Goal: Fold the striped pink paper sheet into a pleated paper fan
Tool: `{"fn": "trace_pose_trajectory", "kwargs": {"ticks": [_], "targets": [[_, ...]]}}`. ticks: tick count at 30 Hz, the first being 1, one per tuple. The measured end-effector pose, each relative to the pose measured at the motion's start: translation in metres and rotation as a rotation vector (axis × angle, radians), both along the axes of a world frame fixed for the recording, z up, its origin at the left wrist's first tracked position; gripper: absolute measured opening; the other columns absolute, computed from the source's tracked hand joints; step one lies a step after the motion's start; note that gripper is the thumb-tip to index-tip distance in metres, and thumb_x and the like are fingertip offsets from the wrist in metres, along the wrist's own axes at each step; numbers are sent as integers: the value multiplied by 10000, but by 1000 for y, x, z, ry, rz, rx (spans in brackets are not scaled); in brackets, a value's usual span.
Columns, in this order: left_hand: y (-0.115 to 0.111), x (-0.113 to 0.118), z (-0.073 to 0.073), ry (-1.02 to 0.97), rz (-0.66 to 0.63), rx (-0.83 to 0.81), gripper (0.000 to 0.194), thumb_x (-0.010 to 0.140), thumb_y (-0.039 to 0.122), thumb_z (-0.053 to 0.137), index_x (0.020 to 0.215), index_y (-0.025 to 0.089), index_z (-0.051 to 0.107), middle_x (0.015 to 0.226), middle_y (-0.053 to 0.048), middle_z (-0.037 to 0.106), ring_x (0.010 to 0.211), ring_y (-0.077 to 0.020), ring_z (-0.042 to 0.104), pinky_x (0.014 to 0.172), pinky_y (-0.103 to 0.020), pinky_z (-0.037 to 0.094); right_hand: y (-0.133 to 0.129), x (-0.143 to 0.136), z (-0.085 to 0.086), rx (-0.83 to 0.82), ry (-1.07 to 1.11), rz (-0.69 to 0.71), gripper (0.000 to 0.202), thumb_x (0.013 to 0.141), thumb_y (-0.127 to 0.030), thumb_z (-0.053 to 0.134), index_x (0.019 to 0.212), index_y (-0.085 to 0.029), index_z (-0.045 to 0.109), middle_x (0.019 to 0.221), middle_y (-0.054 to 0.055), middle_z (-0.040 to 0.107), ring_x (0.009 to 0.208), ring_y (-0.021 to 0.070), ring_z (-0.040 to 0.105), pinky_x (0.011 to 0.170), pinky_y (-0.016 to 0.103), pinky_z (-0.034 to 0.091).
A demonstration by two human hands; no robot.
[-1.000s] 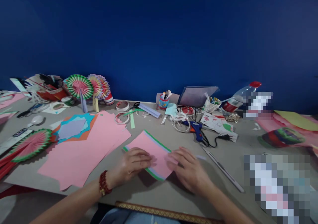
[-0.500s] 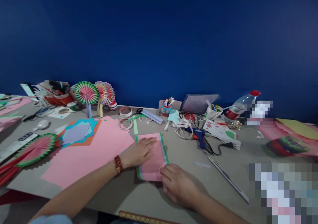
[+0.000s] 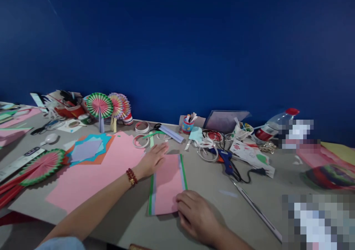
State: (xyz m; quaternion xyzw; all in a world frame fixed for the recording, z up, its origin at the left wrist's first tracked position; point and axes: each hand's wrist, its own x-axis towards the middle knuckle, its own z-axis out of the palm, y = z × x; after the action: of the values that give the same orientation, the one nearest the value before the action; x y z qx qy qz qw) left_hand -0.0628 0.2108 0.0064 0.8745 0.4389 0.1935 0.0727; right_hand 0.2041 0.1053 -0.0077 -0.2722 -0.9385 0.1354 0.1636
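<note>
Near the middle of the table (image 3: 210, 176), a small stack of paper sheets (image 3: 167, 183) is lying flat, pink on top with green and pale edges showing along both long sides. It is sitting just right of the big pink sheets (image 3: 105, 168) and left of the blue glue gun (image 3: 226, 159). The left hand (image 3: 152, 160) is resting on the stack's far left corner, fingers (image 3: 162, 149) stretched out flat and holding nothing. The right hand (image 3: 195, 215) is pressing the near right corner, fingers (image 3: 184, 200) curled down onto the edge, gripping nothing that I can make out. The stack is looking light, thin and floppy, and the layers are likely to slide over one another. Pinching a corner or a long edge, with the other palm flat on top, seems the safest hold. Beyond the stack, tape rolls (image 3: 141, 127) are lying near paper fans (image 3: 100, 105).
</note>
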Motion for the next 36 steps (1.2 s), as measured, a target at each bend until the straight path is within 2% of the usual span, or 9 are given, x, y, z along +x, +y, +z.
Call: {"fn": "trace_pose_trajectory", "kwargs": {"ticks": [5, 9, 12, 15, 20, 23, 28, 33, 36], "targets": [[-14, -22, -4, 113, 32, 34, 425, 1010, 290, 465, 1411, 167, 531, 1470, -132, 534, 1351, -267, 488, 1174, -506, 345, 0, 1, 8, -41, 74, 7, 172, 857, -124, 538, 991, -198, 615, 1066, 66, 689, 992, 199, 599, 927, 343, 472], [-24, -32, -9, 209, -20, -20, 466, 992, 271, 497, 1448, 173, 486, 1526, -109, 485, 1372, -269, 462, 1160, -488, 355, 0, 4, 9, -66, 144, 6, 170, 866, -124, 520, 980, -212, 610, 1080, 68, 688, 995, 200, 607, 925, 343, 480], [-26, -33, -8, 186, 24, -38, 536, 1004, 265, 458, 1521, 161, 369, 1565, -134, 426, 1431, -256, 406, 1197, -504, 294, 2, 5, 10, -83, 134, 17, 159, 894, -127, 501, 965, -221, 608, 1064, 63, 687, 987, 185, 613, 915, 319, 487], [-24, -17, -2, 161, -9, -59, 594, 1012, 269, 436, 1567, 151, 260, 1600, -138, 363, 1475, -239, 346, 1222, -484, 255, 3, 6, 12, -98, 143, 30, 143, 928, -148, 497, 960, -224, 613, 1053, 60, 689, 987, 178, 618, 905, 299, 487], [-6, 33, 4, 198, -302, -79, 642, 1043, 425, 406, 1593, 165, 201, 1649, -99, 260, 1528, -218, 225, 1256, -419, 175, 7, 7, 13, -137, 189, 56, 128, 940, -155, 499, 938, -231, 602, 1040, 40, 696, 953, 161, 624, 874, 273, 485], [5, 48, -3, 232, -285, -65, 663, 1039, 513, 387, 1576, 147, 261, 1636, -121, 289, 1514, -244, 264, 1253, -434, 164, 9, 9, 10, -160, 217, 74, 132, 935, -157, 503, 961, -235, 607, 1051, 35, 697, 963, 156, 625, 883, 266, 484], [10, 48, -13, 248, -277, -11, 679, 1042, 546, 339, 1578, 138, 256, 1641, -138, 266, 1514, -251, 261, 1254, -451, 145, 9, 9, 13, -188, 193, 67, 133, 938, -178, 505, 953, -234, 625, 1064, 42, 695, 964, 161, 623, 881, 275, 489], [5, 51, 5, 194, -170, -10, 608, 1031, 476, 414, 1523, 123, 361, 1639, -178, 251, 1521, -301, 222, 1235, -512, 160, 6, 8, 16, -163, 196, 62, 157, 942, -160, 489, 958, -234, 627, 1056, 36, 692, 969, 167, 618, 878, 285, 484], [-17, 47, 26, 84, -190, -27, 470, 997, 436, 493, 1358, 140, 545, 1510, -166, 462, 1422, -303, 383, 1185, -466, 286, 7, 10, 6, -117, 195, 15, 176, 938, -153, 478, 945, -226, 638, 1020, 43, 692, 953, 176, 616, 860, 293, 484]]}}
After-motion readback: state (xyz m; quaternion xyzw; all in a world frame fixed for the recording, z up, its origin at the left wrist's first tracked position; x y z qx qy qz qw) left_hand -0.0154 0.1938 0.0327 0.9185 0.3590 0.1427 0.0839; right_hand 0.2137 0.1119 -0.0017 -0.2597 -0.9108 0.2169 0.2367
